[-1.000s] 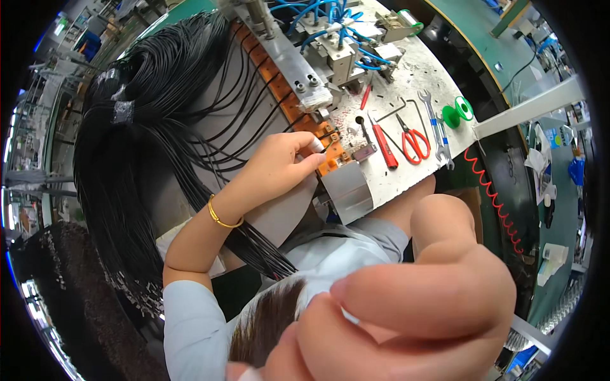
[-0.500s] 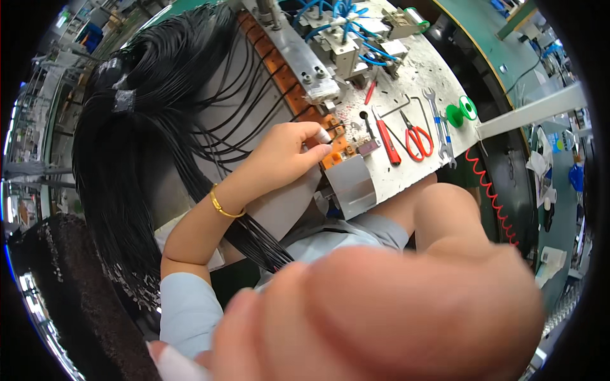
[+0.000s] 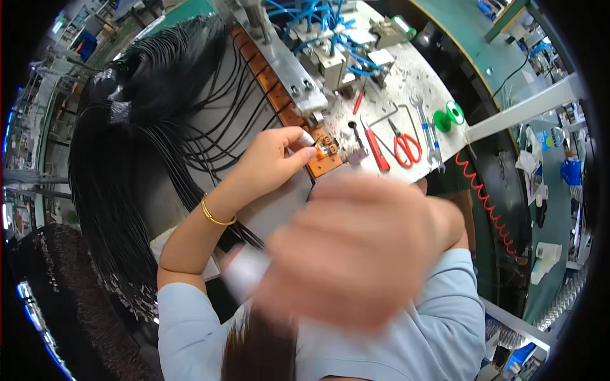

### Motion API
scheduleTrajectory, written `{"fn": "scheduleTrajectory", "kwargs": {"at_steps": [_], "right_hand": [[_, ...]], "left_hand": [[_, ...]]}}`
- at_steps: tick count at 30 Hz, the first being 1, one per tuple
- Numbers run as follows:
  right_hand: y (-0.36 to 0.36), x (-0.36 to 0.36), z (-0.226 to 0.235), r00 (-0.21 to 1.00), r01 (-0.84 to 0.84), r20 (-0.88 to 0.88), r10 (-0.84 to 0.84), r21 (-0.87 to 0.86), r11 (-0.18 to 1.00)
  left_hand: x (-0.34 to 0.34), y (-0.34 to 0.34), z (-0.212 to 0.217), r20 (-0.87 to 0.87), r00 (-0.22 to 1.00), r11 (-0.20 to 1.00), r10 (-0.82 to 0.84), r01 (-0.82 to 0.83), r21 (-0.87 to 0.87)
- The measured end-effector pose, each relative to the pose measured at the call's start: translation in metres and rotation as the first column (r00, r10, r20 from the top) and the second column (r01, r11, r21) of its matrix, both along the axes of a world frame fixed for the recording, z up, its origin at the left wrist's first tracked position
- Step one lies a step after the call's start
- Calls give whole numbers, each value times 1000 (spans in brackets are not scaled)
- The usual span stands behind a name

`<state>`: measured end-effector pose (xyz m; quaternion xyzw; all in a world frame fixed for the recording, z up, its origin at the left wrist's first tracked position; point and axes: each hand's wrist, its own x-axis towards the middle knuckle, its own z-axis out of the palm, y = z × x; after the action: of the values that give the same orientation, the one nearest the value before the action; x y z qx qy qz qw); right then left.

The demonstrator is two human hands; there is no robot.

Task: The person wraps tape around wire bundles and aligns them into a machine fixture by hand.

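Observation:
My left hand (image 3: 270,159) reaches over the grey table top to the near end of a long orange-brown rail (image 3: 270,82). Its thumb and index finger come together at a small orange fixture block (image 3: 326,147) with metal parts; what lies between the fingertips is too small to make out. A white cover sits on a fingertip, and a gold bangle (image 3: 216,213) circles the wrist. Close to the camera, my right hand (image 3: 356,254) is smeared by motion, so its fingers do not show clearly. Black cables (image 3: 216,149) run from a thick bundle (image 3: 117,165) to the rail.
A metal bar (image 3: 279,57) and pneumatic blocks with blue tubes (image 3: 330,60) stand over the far side. Right of the fixture lie a red-handled tool (image 3: 376,151), red scissors (image 3: 407,149), spanners (image 3: 427,133) and a green spool (image 3: 450,115). A red coiled hose (image 3: 486,203) hangs farther right.
My right hand has shifted up and away from the camera, now covering the area just in front of the fixture. My left hand stays at the fixture block while the whole view shifts slightly.

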<state>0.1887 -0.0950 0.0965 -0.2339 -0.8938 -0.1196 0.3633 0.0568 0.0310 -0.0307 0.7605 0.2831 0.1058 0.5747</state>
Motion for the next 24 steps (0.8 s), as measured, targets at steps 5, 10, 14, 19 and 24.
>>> {"fn": "scheduleTrajectory", "kwargs": {"at_steps": [5, 10, 14, 19, 24], "right_hand": [[21, 45, -125, 678, 339, -348, -648, -634, 695], [25, 50, -149, 579, 5, -550, -602, -736, 677], [23, 54, -143, 622, 1, -451, -640, -817, 577], [23, 51, -138, 647, -10, -419, -637, -840, 542], [25, 42, -145, 673, 238, -362, -644, -719, 653]], "left_hand": [[6, 2, 13, -3, 1000, 1000, 4, -4, -25], [7, 1, 13, 29, 1000, 999, -7, 8, -34], [8, 2, 16, -28, 998, 995, -47, 45, -88], [8, 1, 11, -3, 1000, 1000, -17, 17, 5], [8, -7, 11, -18, 998, 992, 65, -62, 111]]}}
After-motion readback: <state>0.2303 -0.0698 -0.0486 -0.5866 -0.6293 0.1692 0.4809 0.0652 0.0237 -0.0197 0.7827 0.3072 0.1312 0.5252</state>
